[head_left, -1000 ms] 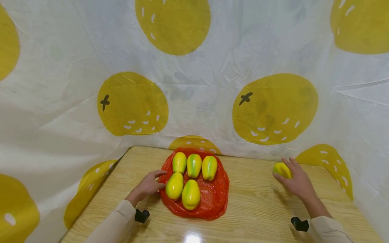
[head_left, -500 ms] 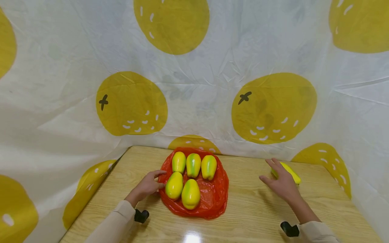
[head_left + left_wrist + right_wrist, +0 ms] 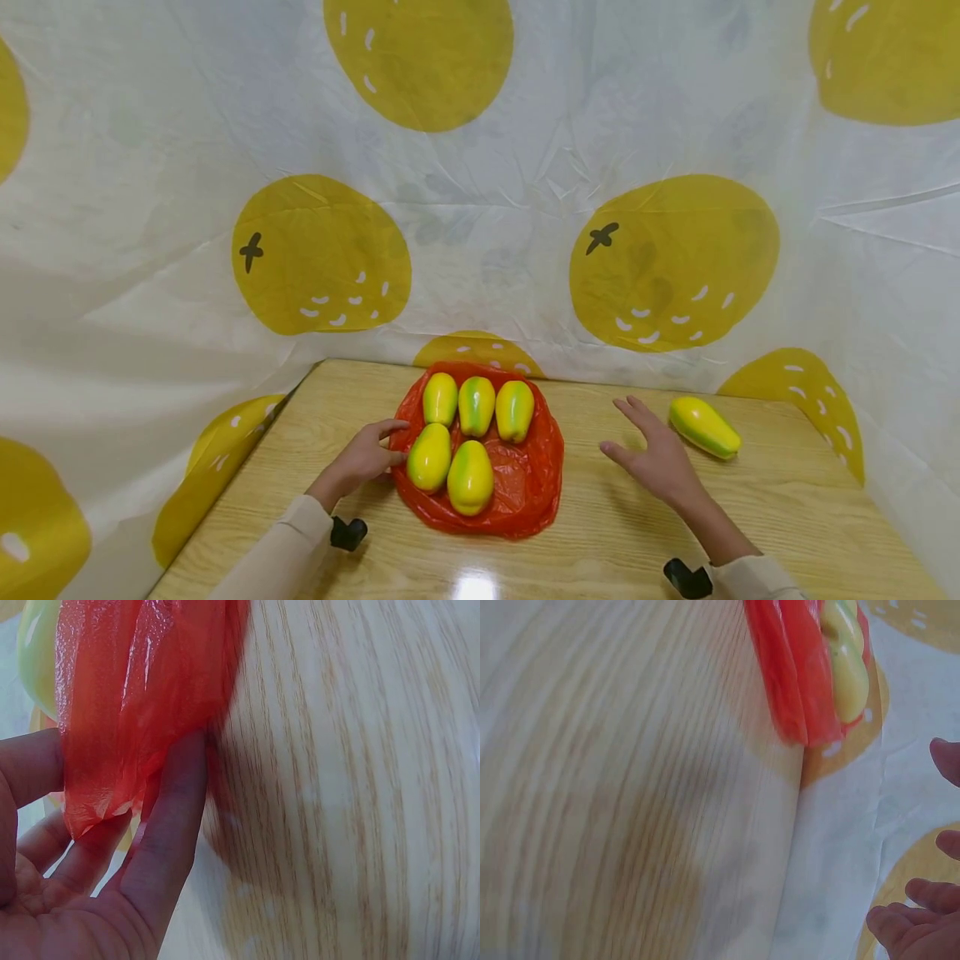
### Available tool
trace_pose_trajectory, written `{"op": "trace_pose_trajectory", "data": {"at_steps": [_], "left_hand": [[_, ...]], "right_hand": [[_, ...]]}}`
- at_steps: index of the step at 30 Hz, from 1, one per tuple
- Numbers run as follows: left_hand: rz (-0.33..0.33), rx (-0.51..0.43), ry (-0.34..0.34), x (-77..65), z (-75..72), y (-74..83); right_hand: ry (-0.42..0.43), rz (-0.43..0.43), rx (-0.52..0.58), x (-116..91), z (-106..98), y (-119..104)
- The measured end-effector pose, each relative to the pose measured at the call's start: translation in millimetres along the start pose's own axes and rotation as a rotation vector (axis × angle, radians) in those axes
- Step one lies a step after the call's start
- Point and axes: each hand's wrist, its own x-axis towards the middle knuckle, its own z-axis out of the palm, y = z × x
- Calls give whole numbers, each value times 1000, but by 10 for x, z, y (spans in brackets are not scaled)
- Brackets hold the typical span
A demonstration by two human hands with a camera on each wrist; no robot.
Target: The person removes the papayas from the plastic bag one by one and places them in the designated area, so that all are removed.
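Across the wooden table [image 3: 600, 533]: red bag [image 3: 528, 518] held, lone fruit [image 3: 705, 427] let go

At far left, the left hand [image 3: 363, 454] pinches the bag's near-left edge between thumb and fingers, just as a second ago. Five other yellow-green fruits [image 3: 471, 479] sit in the bag. Farther right, the right hand [image 3: 660, 467] is spread wide above the table, apart from bag and fruit; a second ago it gripped the lone fruit, which now lies on the table to its right.
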Motion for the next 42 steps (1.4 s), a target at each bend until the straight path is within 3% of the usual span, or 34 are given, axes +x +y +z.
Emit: {"op": "trace_pose_trajectory", "data": {"at_steps": [15,20,35,42], "left_hand": [[4,-23,-4,1,-25,-25],[6,-22,-6,6,-20,-38],[6,-43,-19,51,-17,-81],[8,-46,-24,60,-16,-86]], "right_hand": [[-69,11,156,-20,291,-303],[-67,-10,170,-23,360,-349],[-154,39,268,6,552,-622],[-155,39,275,43,667,-725]]}}
